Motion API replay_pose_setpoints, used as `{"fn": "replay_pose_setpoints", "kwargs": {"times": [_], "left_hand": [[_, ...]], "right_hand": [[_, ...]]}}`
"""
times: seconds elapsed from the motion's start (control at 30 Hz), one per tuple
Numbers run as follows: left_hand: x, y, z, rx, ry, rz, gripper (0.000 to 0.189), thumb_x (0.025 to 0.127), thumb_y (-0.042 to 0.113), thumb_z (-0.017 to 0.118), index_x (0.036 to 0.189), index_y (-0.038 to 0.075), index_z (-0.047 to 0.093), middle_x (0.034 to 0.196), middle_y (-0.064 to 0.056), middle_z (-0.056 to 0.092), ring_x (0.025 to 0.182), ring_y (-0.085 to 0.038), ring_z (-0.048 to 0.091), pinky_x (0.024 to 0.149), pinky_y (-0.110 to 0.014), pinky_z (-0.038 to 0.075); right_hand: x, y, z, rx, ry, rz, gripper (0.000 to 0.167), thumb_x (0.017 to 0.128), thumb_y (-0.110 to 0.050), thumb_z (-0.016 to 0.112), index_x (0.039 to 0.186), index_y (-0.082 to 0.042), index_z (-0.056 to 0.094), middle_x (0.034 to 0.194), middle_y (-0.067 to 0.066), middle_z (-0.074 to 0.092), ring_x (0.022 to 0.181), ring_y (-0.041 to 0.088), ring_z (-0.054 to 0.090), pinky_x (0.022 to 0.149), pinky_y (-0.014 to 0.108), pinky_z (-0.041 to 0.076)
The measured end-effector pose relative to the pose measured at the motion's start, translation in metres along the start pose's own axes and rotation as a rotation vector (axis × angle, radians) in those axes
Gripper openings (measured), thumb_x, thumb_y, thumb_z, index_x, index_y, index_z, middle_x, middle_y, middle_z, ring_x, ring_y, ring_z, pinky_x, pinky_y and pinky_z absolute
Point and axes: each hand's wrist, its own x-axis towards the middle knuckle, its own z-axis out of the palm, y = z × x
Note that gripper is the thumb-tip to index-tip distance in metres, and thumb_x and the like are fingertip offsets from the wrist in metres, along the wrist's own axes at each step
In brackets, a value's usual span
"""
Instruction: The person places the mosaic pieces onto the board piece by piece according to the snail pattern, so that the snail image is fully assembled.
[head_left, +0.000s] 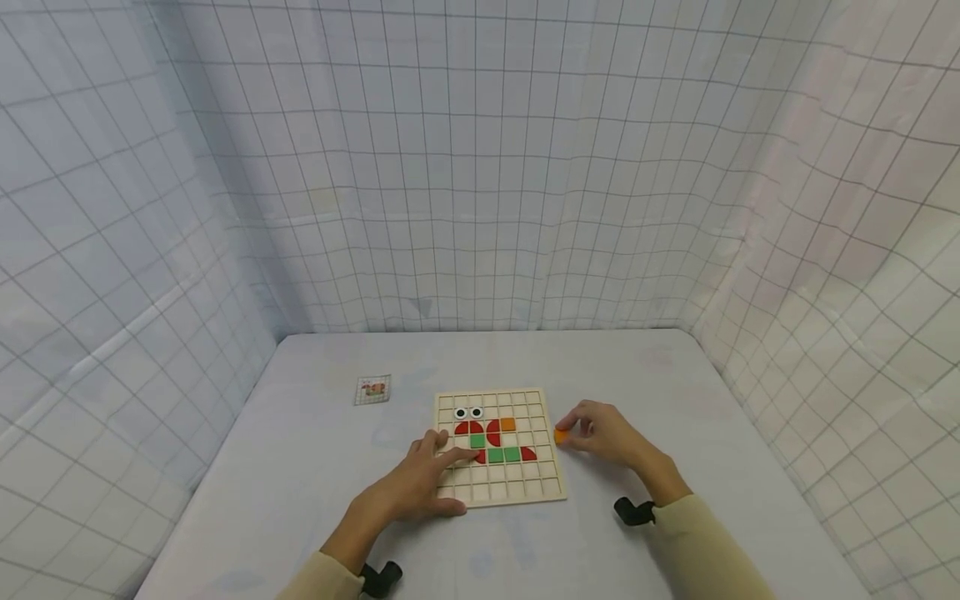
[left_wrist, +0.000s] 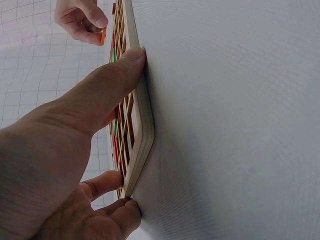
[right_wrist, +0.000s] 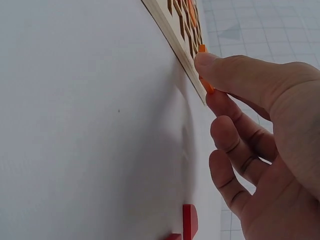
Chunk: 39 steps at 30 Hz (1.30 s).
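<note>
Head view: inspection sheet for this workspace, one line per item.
Surface: pale table, flat.
Job's things: wooden grid board with red, green, orange pieces and two eye pieces; orange piece off the board's right edge.
Clutter: small card left of the board; red pieces on the table, right wrist view.
Grips: left hand rests on the board's left edge; right hand pinches the orange piece.
Cables: nothing seen.
Surroundings: gridded cloth walls.
</note>
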Motion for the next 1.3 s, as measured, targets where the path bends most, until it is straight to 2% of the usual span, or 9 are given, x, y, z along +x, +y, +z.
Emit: {"fn": "replay_pose_setpoints", "kwargs": {"times": [0.3,0.53,1.0,1.3], "left_hand": [[0.000,0.000,0.001,-0.006,0.000,-0.002,0.085,0.094,0.043,0.100,0.169,0.031,0.061,0.170,-0.025,0.043,0.151,-0.047,0.048,0.115,-0.073,0.054],[0.000,0.000,0.001,0.001,0.001,-0.007,0.085,0.093,0.044,0.100,0.168,0.031,0.062,0.169,-0.026,0.044,0.150,-0.048,0.048,0.114,-0.073,0.054],[0.000,0.000,0.001,-0.008,-0.006,-0.007,0.084,0.095,0.044,0.099,0.169,0.032,0.061,0.170,-0.025,0.043,0.152,-0.048,0.048,0.116,-0.073,0.053],[0.000,0.001,0.002,-0.002,-0.001,-0.036,0.083,0.092,0.045,0.101,0.166,0.034,0.063,0.172,-0.026,0.045,0.155,-0.049,0.047,0.117,-0.076,0.054]], "right_hand": [[0.009,-0.011,0.012,0.004,0.000,-0.081,0.022,0.098,-0.013,0.096,0.119,-0.012,0.088,0.113,0.000,0.082,0.089,0.008,0.062,0.080,0.023,0.054],[0.017,-0.019,0.023,0.036,0.010,-0.119,0.023,0.097,-0.013,0.097,0.118,-0.012,0.087,0.113,0.001,0.082,0.088,0.005,0.058,0.080,0.022,0.052],[0.030,-0.038,0.040,0.043,-0.019,-0.092,0.012,0.101,-0.011,0.092,0.112,-0.016,0.089,0.114,-0.002,0.080,0.094,0.006,0.062,0.085,0.023,0.056],[0.033,-0.041,0.049,0.017,-0.010,-0.071,0.008,0.103,-0.014,0.092,0.110,-0.016,0.090,0.112,-0.003,0.077,0.095,0.003,0.065,0.087,0.023,0.060]]}}
